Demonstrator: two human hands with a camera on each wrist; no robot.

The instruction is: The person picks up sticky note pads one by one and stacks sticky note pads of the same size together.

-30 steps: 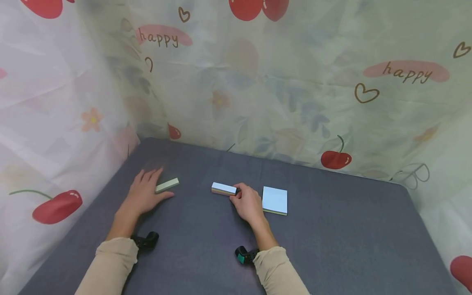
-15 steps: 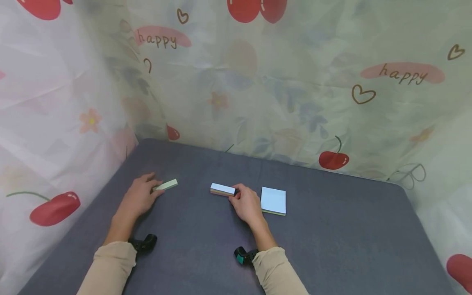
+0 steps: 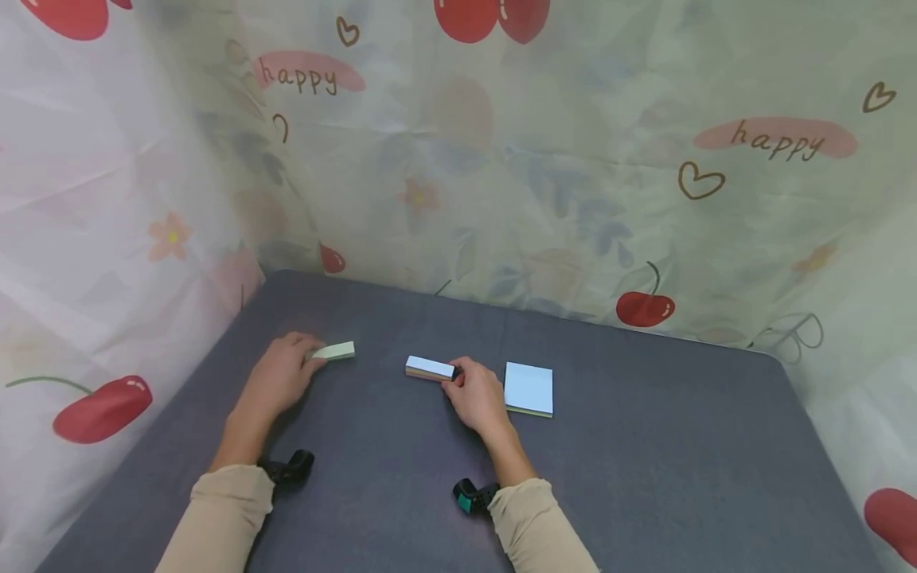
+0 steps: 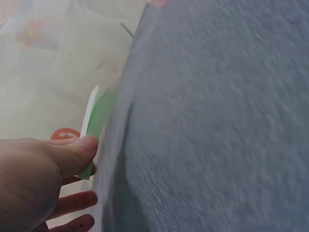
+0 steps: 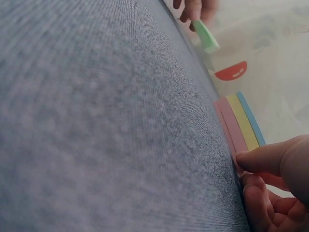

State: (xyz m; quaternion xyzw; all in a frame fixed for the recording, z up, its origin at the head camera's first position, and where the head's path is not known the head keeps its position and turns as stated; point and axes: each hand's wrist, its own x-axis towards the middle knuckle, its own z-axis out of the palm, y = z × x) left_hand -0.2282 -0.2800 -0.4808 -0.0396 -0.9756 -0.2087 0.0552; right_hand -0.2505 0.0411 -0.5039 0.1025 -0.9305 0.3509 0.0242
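Since the earlier frame, the left hand (image 3: 281,374) has curled onto the green pad (image 3: 333,351). Head view: right hand (image 3: 474,395) pinches the striped pad (image 3: 430,368); the blue pad (image 3: 528,389) lies just beside it on the table (image 3: 645,446). Left wrist view: thumb and fingers (image 4: 79,147) grip the green pad's (image 4: 96,116) end. Right wrist view: fingertips (image 5: 263,157) clamp the striped pad's (image 5: 236,123) end. Judged step: grasping; lifting next requires firm pinches.

Matt grey woven cloth over the counter (image 3: 645,446), paper sticky-note pads, a green strip (image 3: 335,351), a layered multicolour strip (image 3: 430,368), a square pale-blue pad (image 3: 528,389), thin, faintly glossy printed curtain (image 3: 573,159) behind
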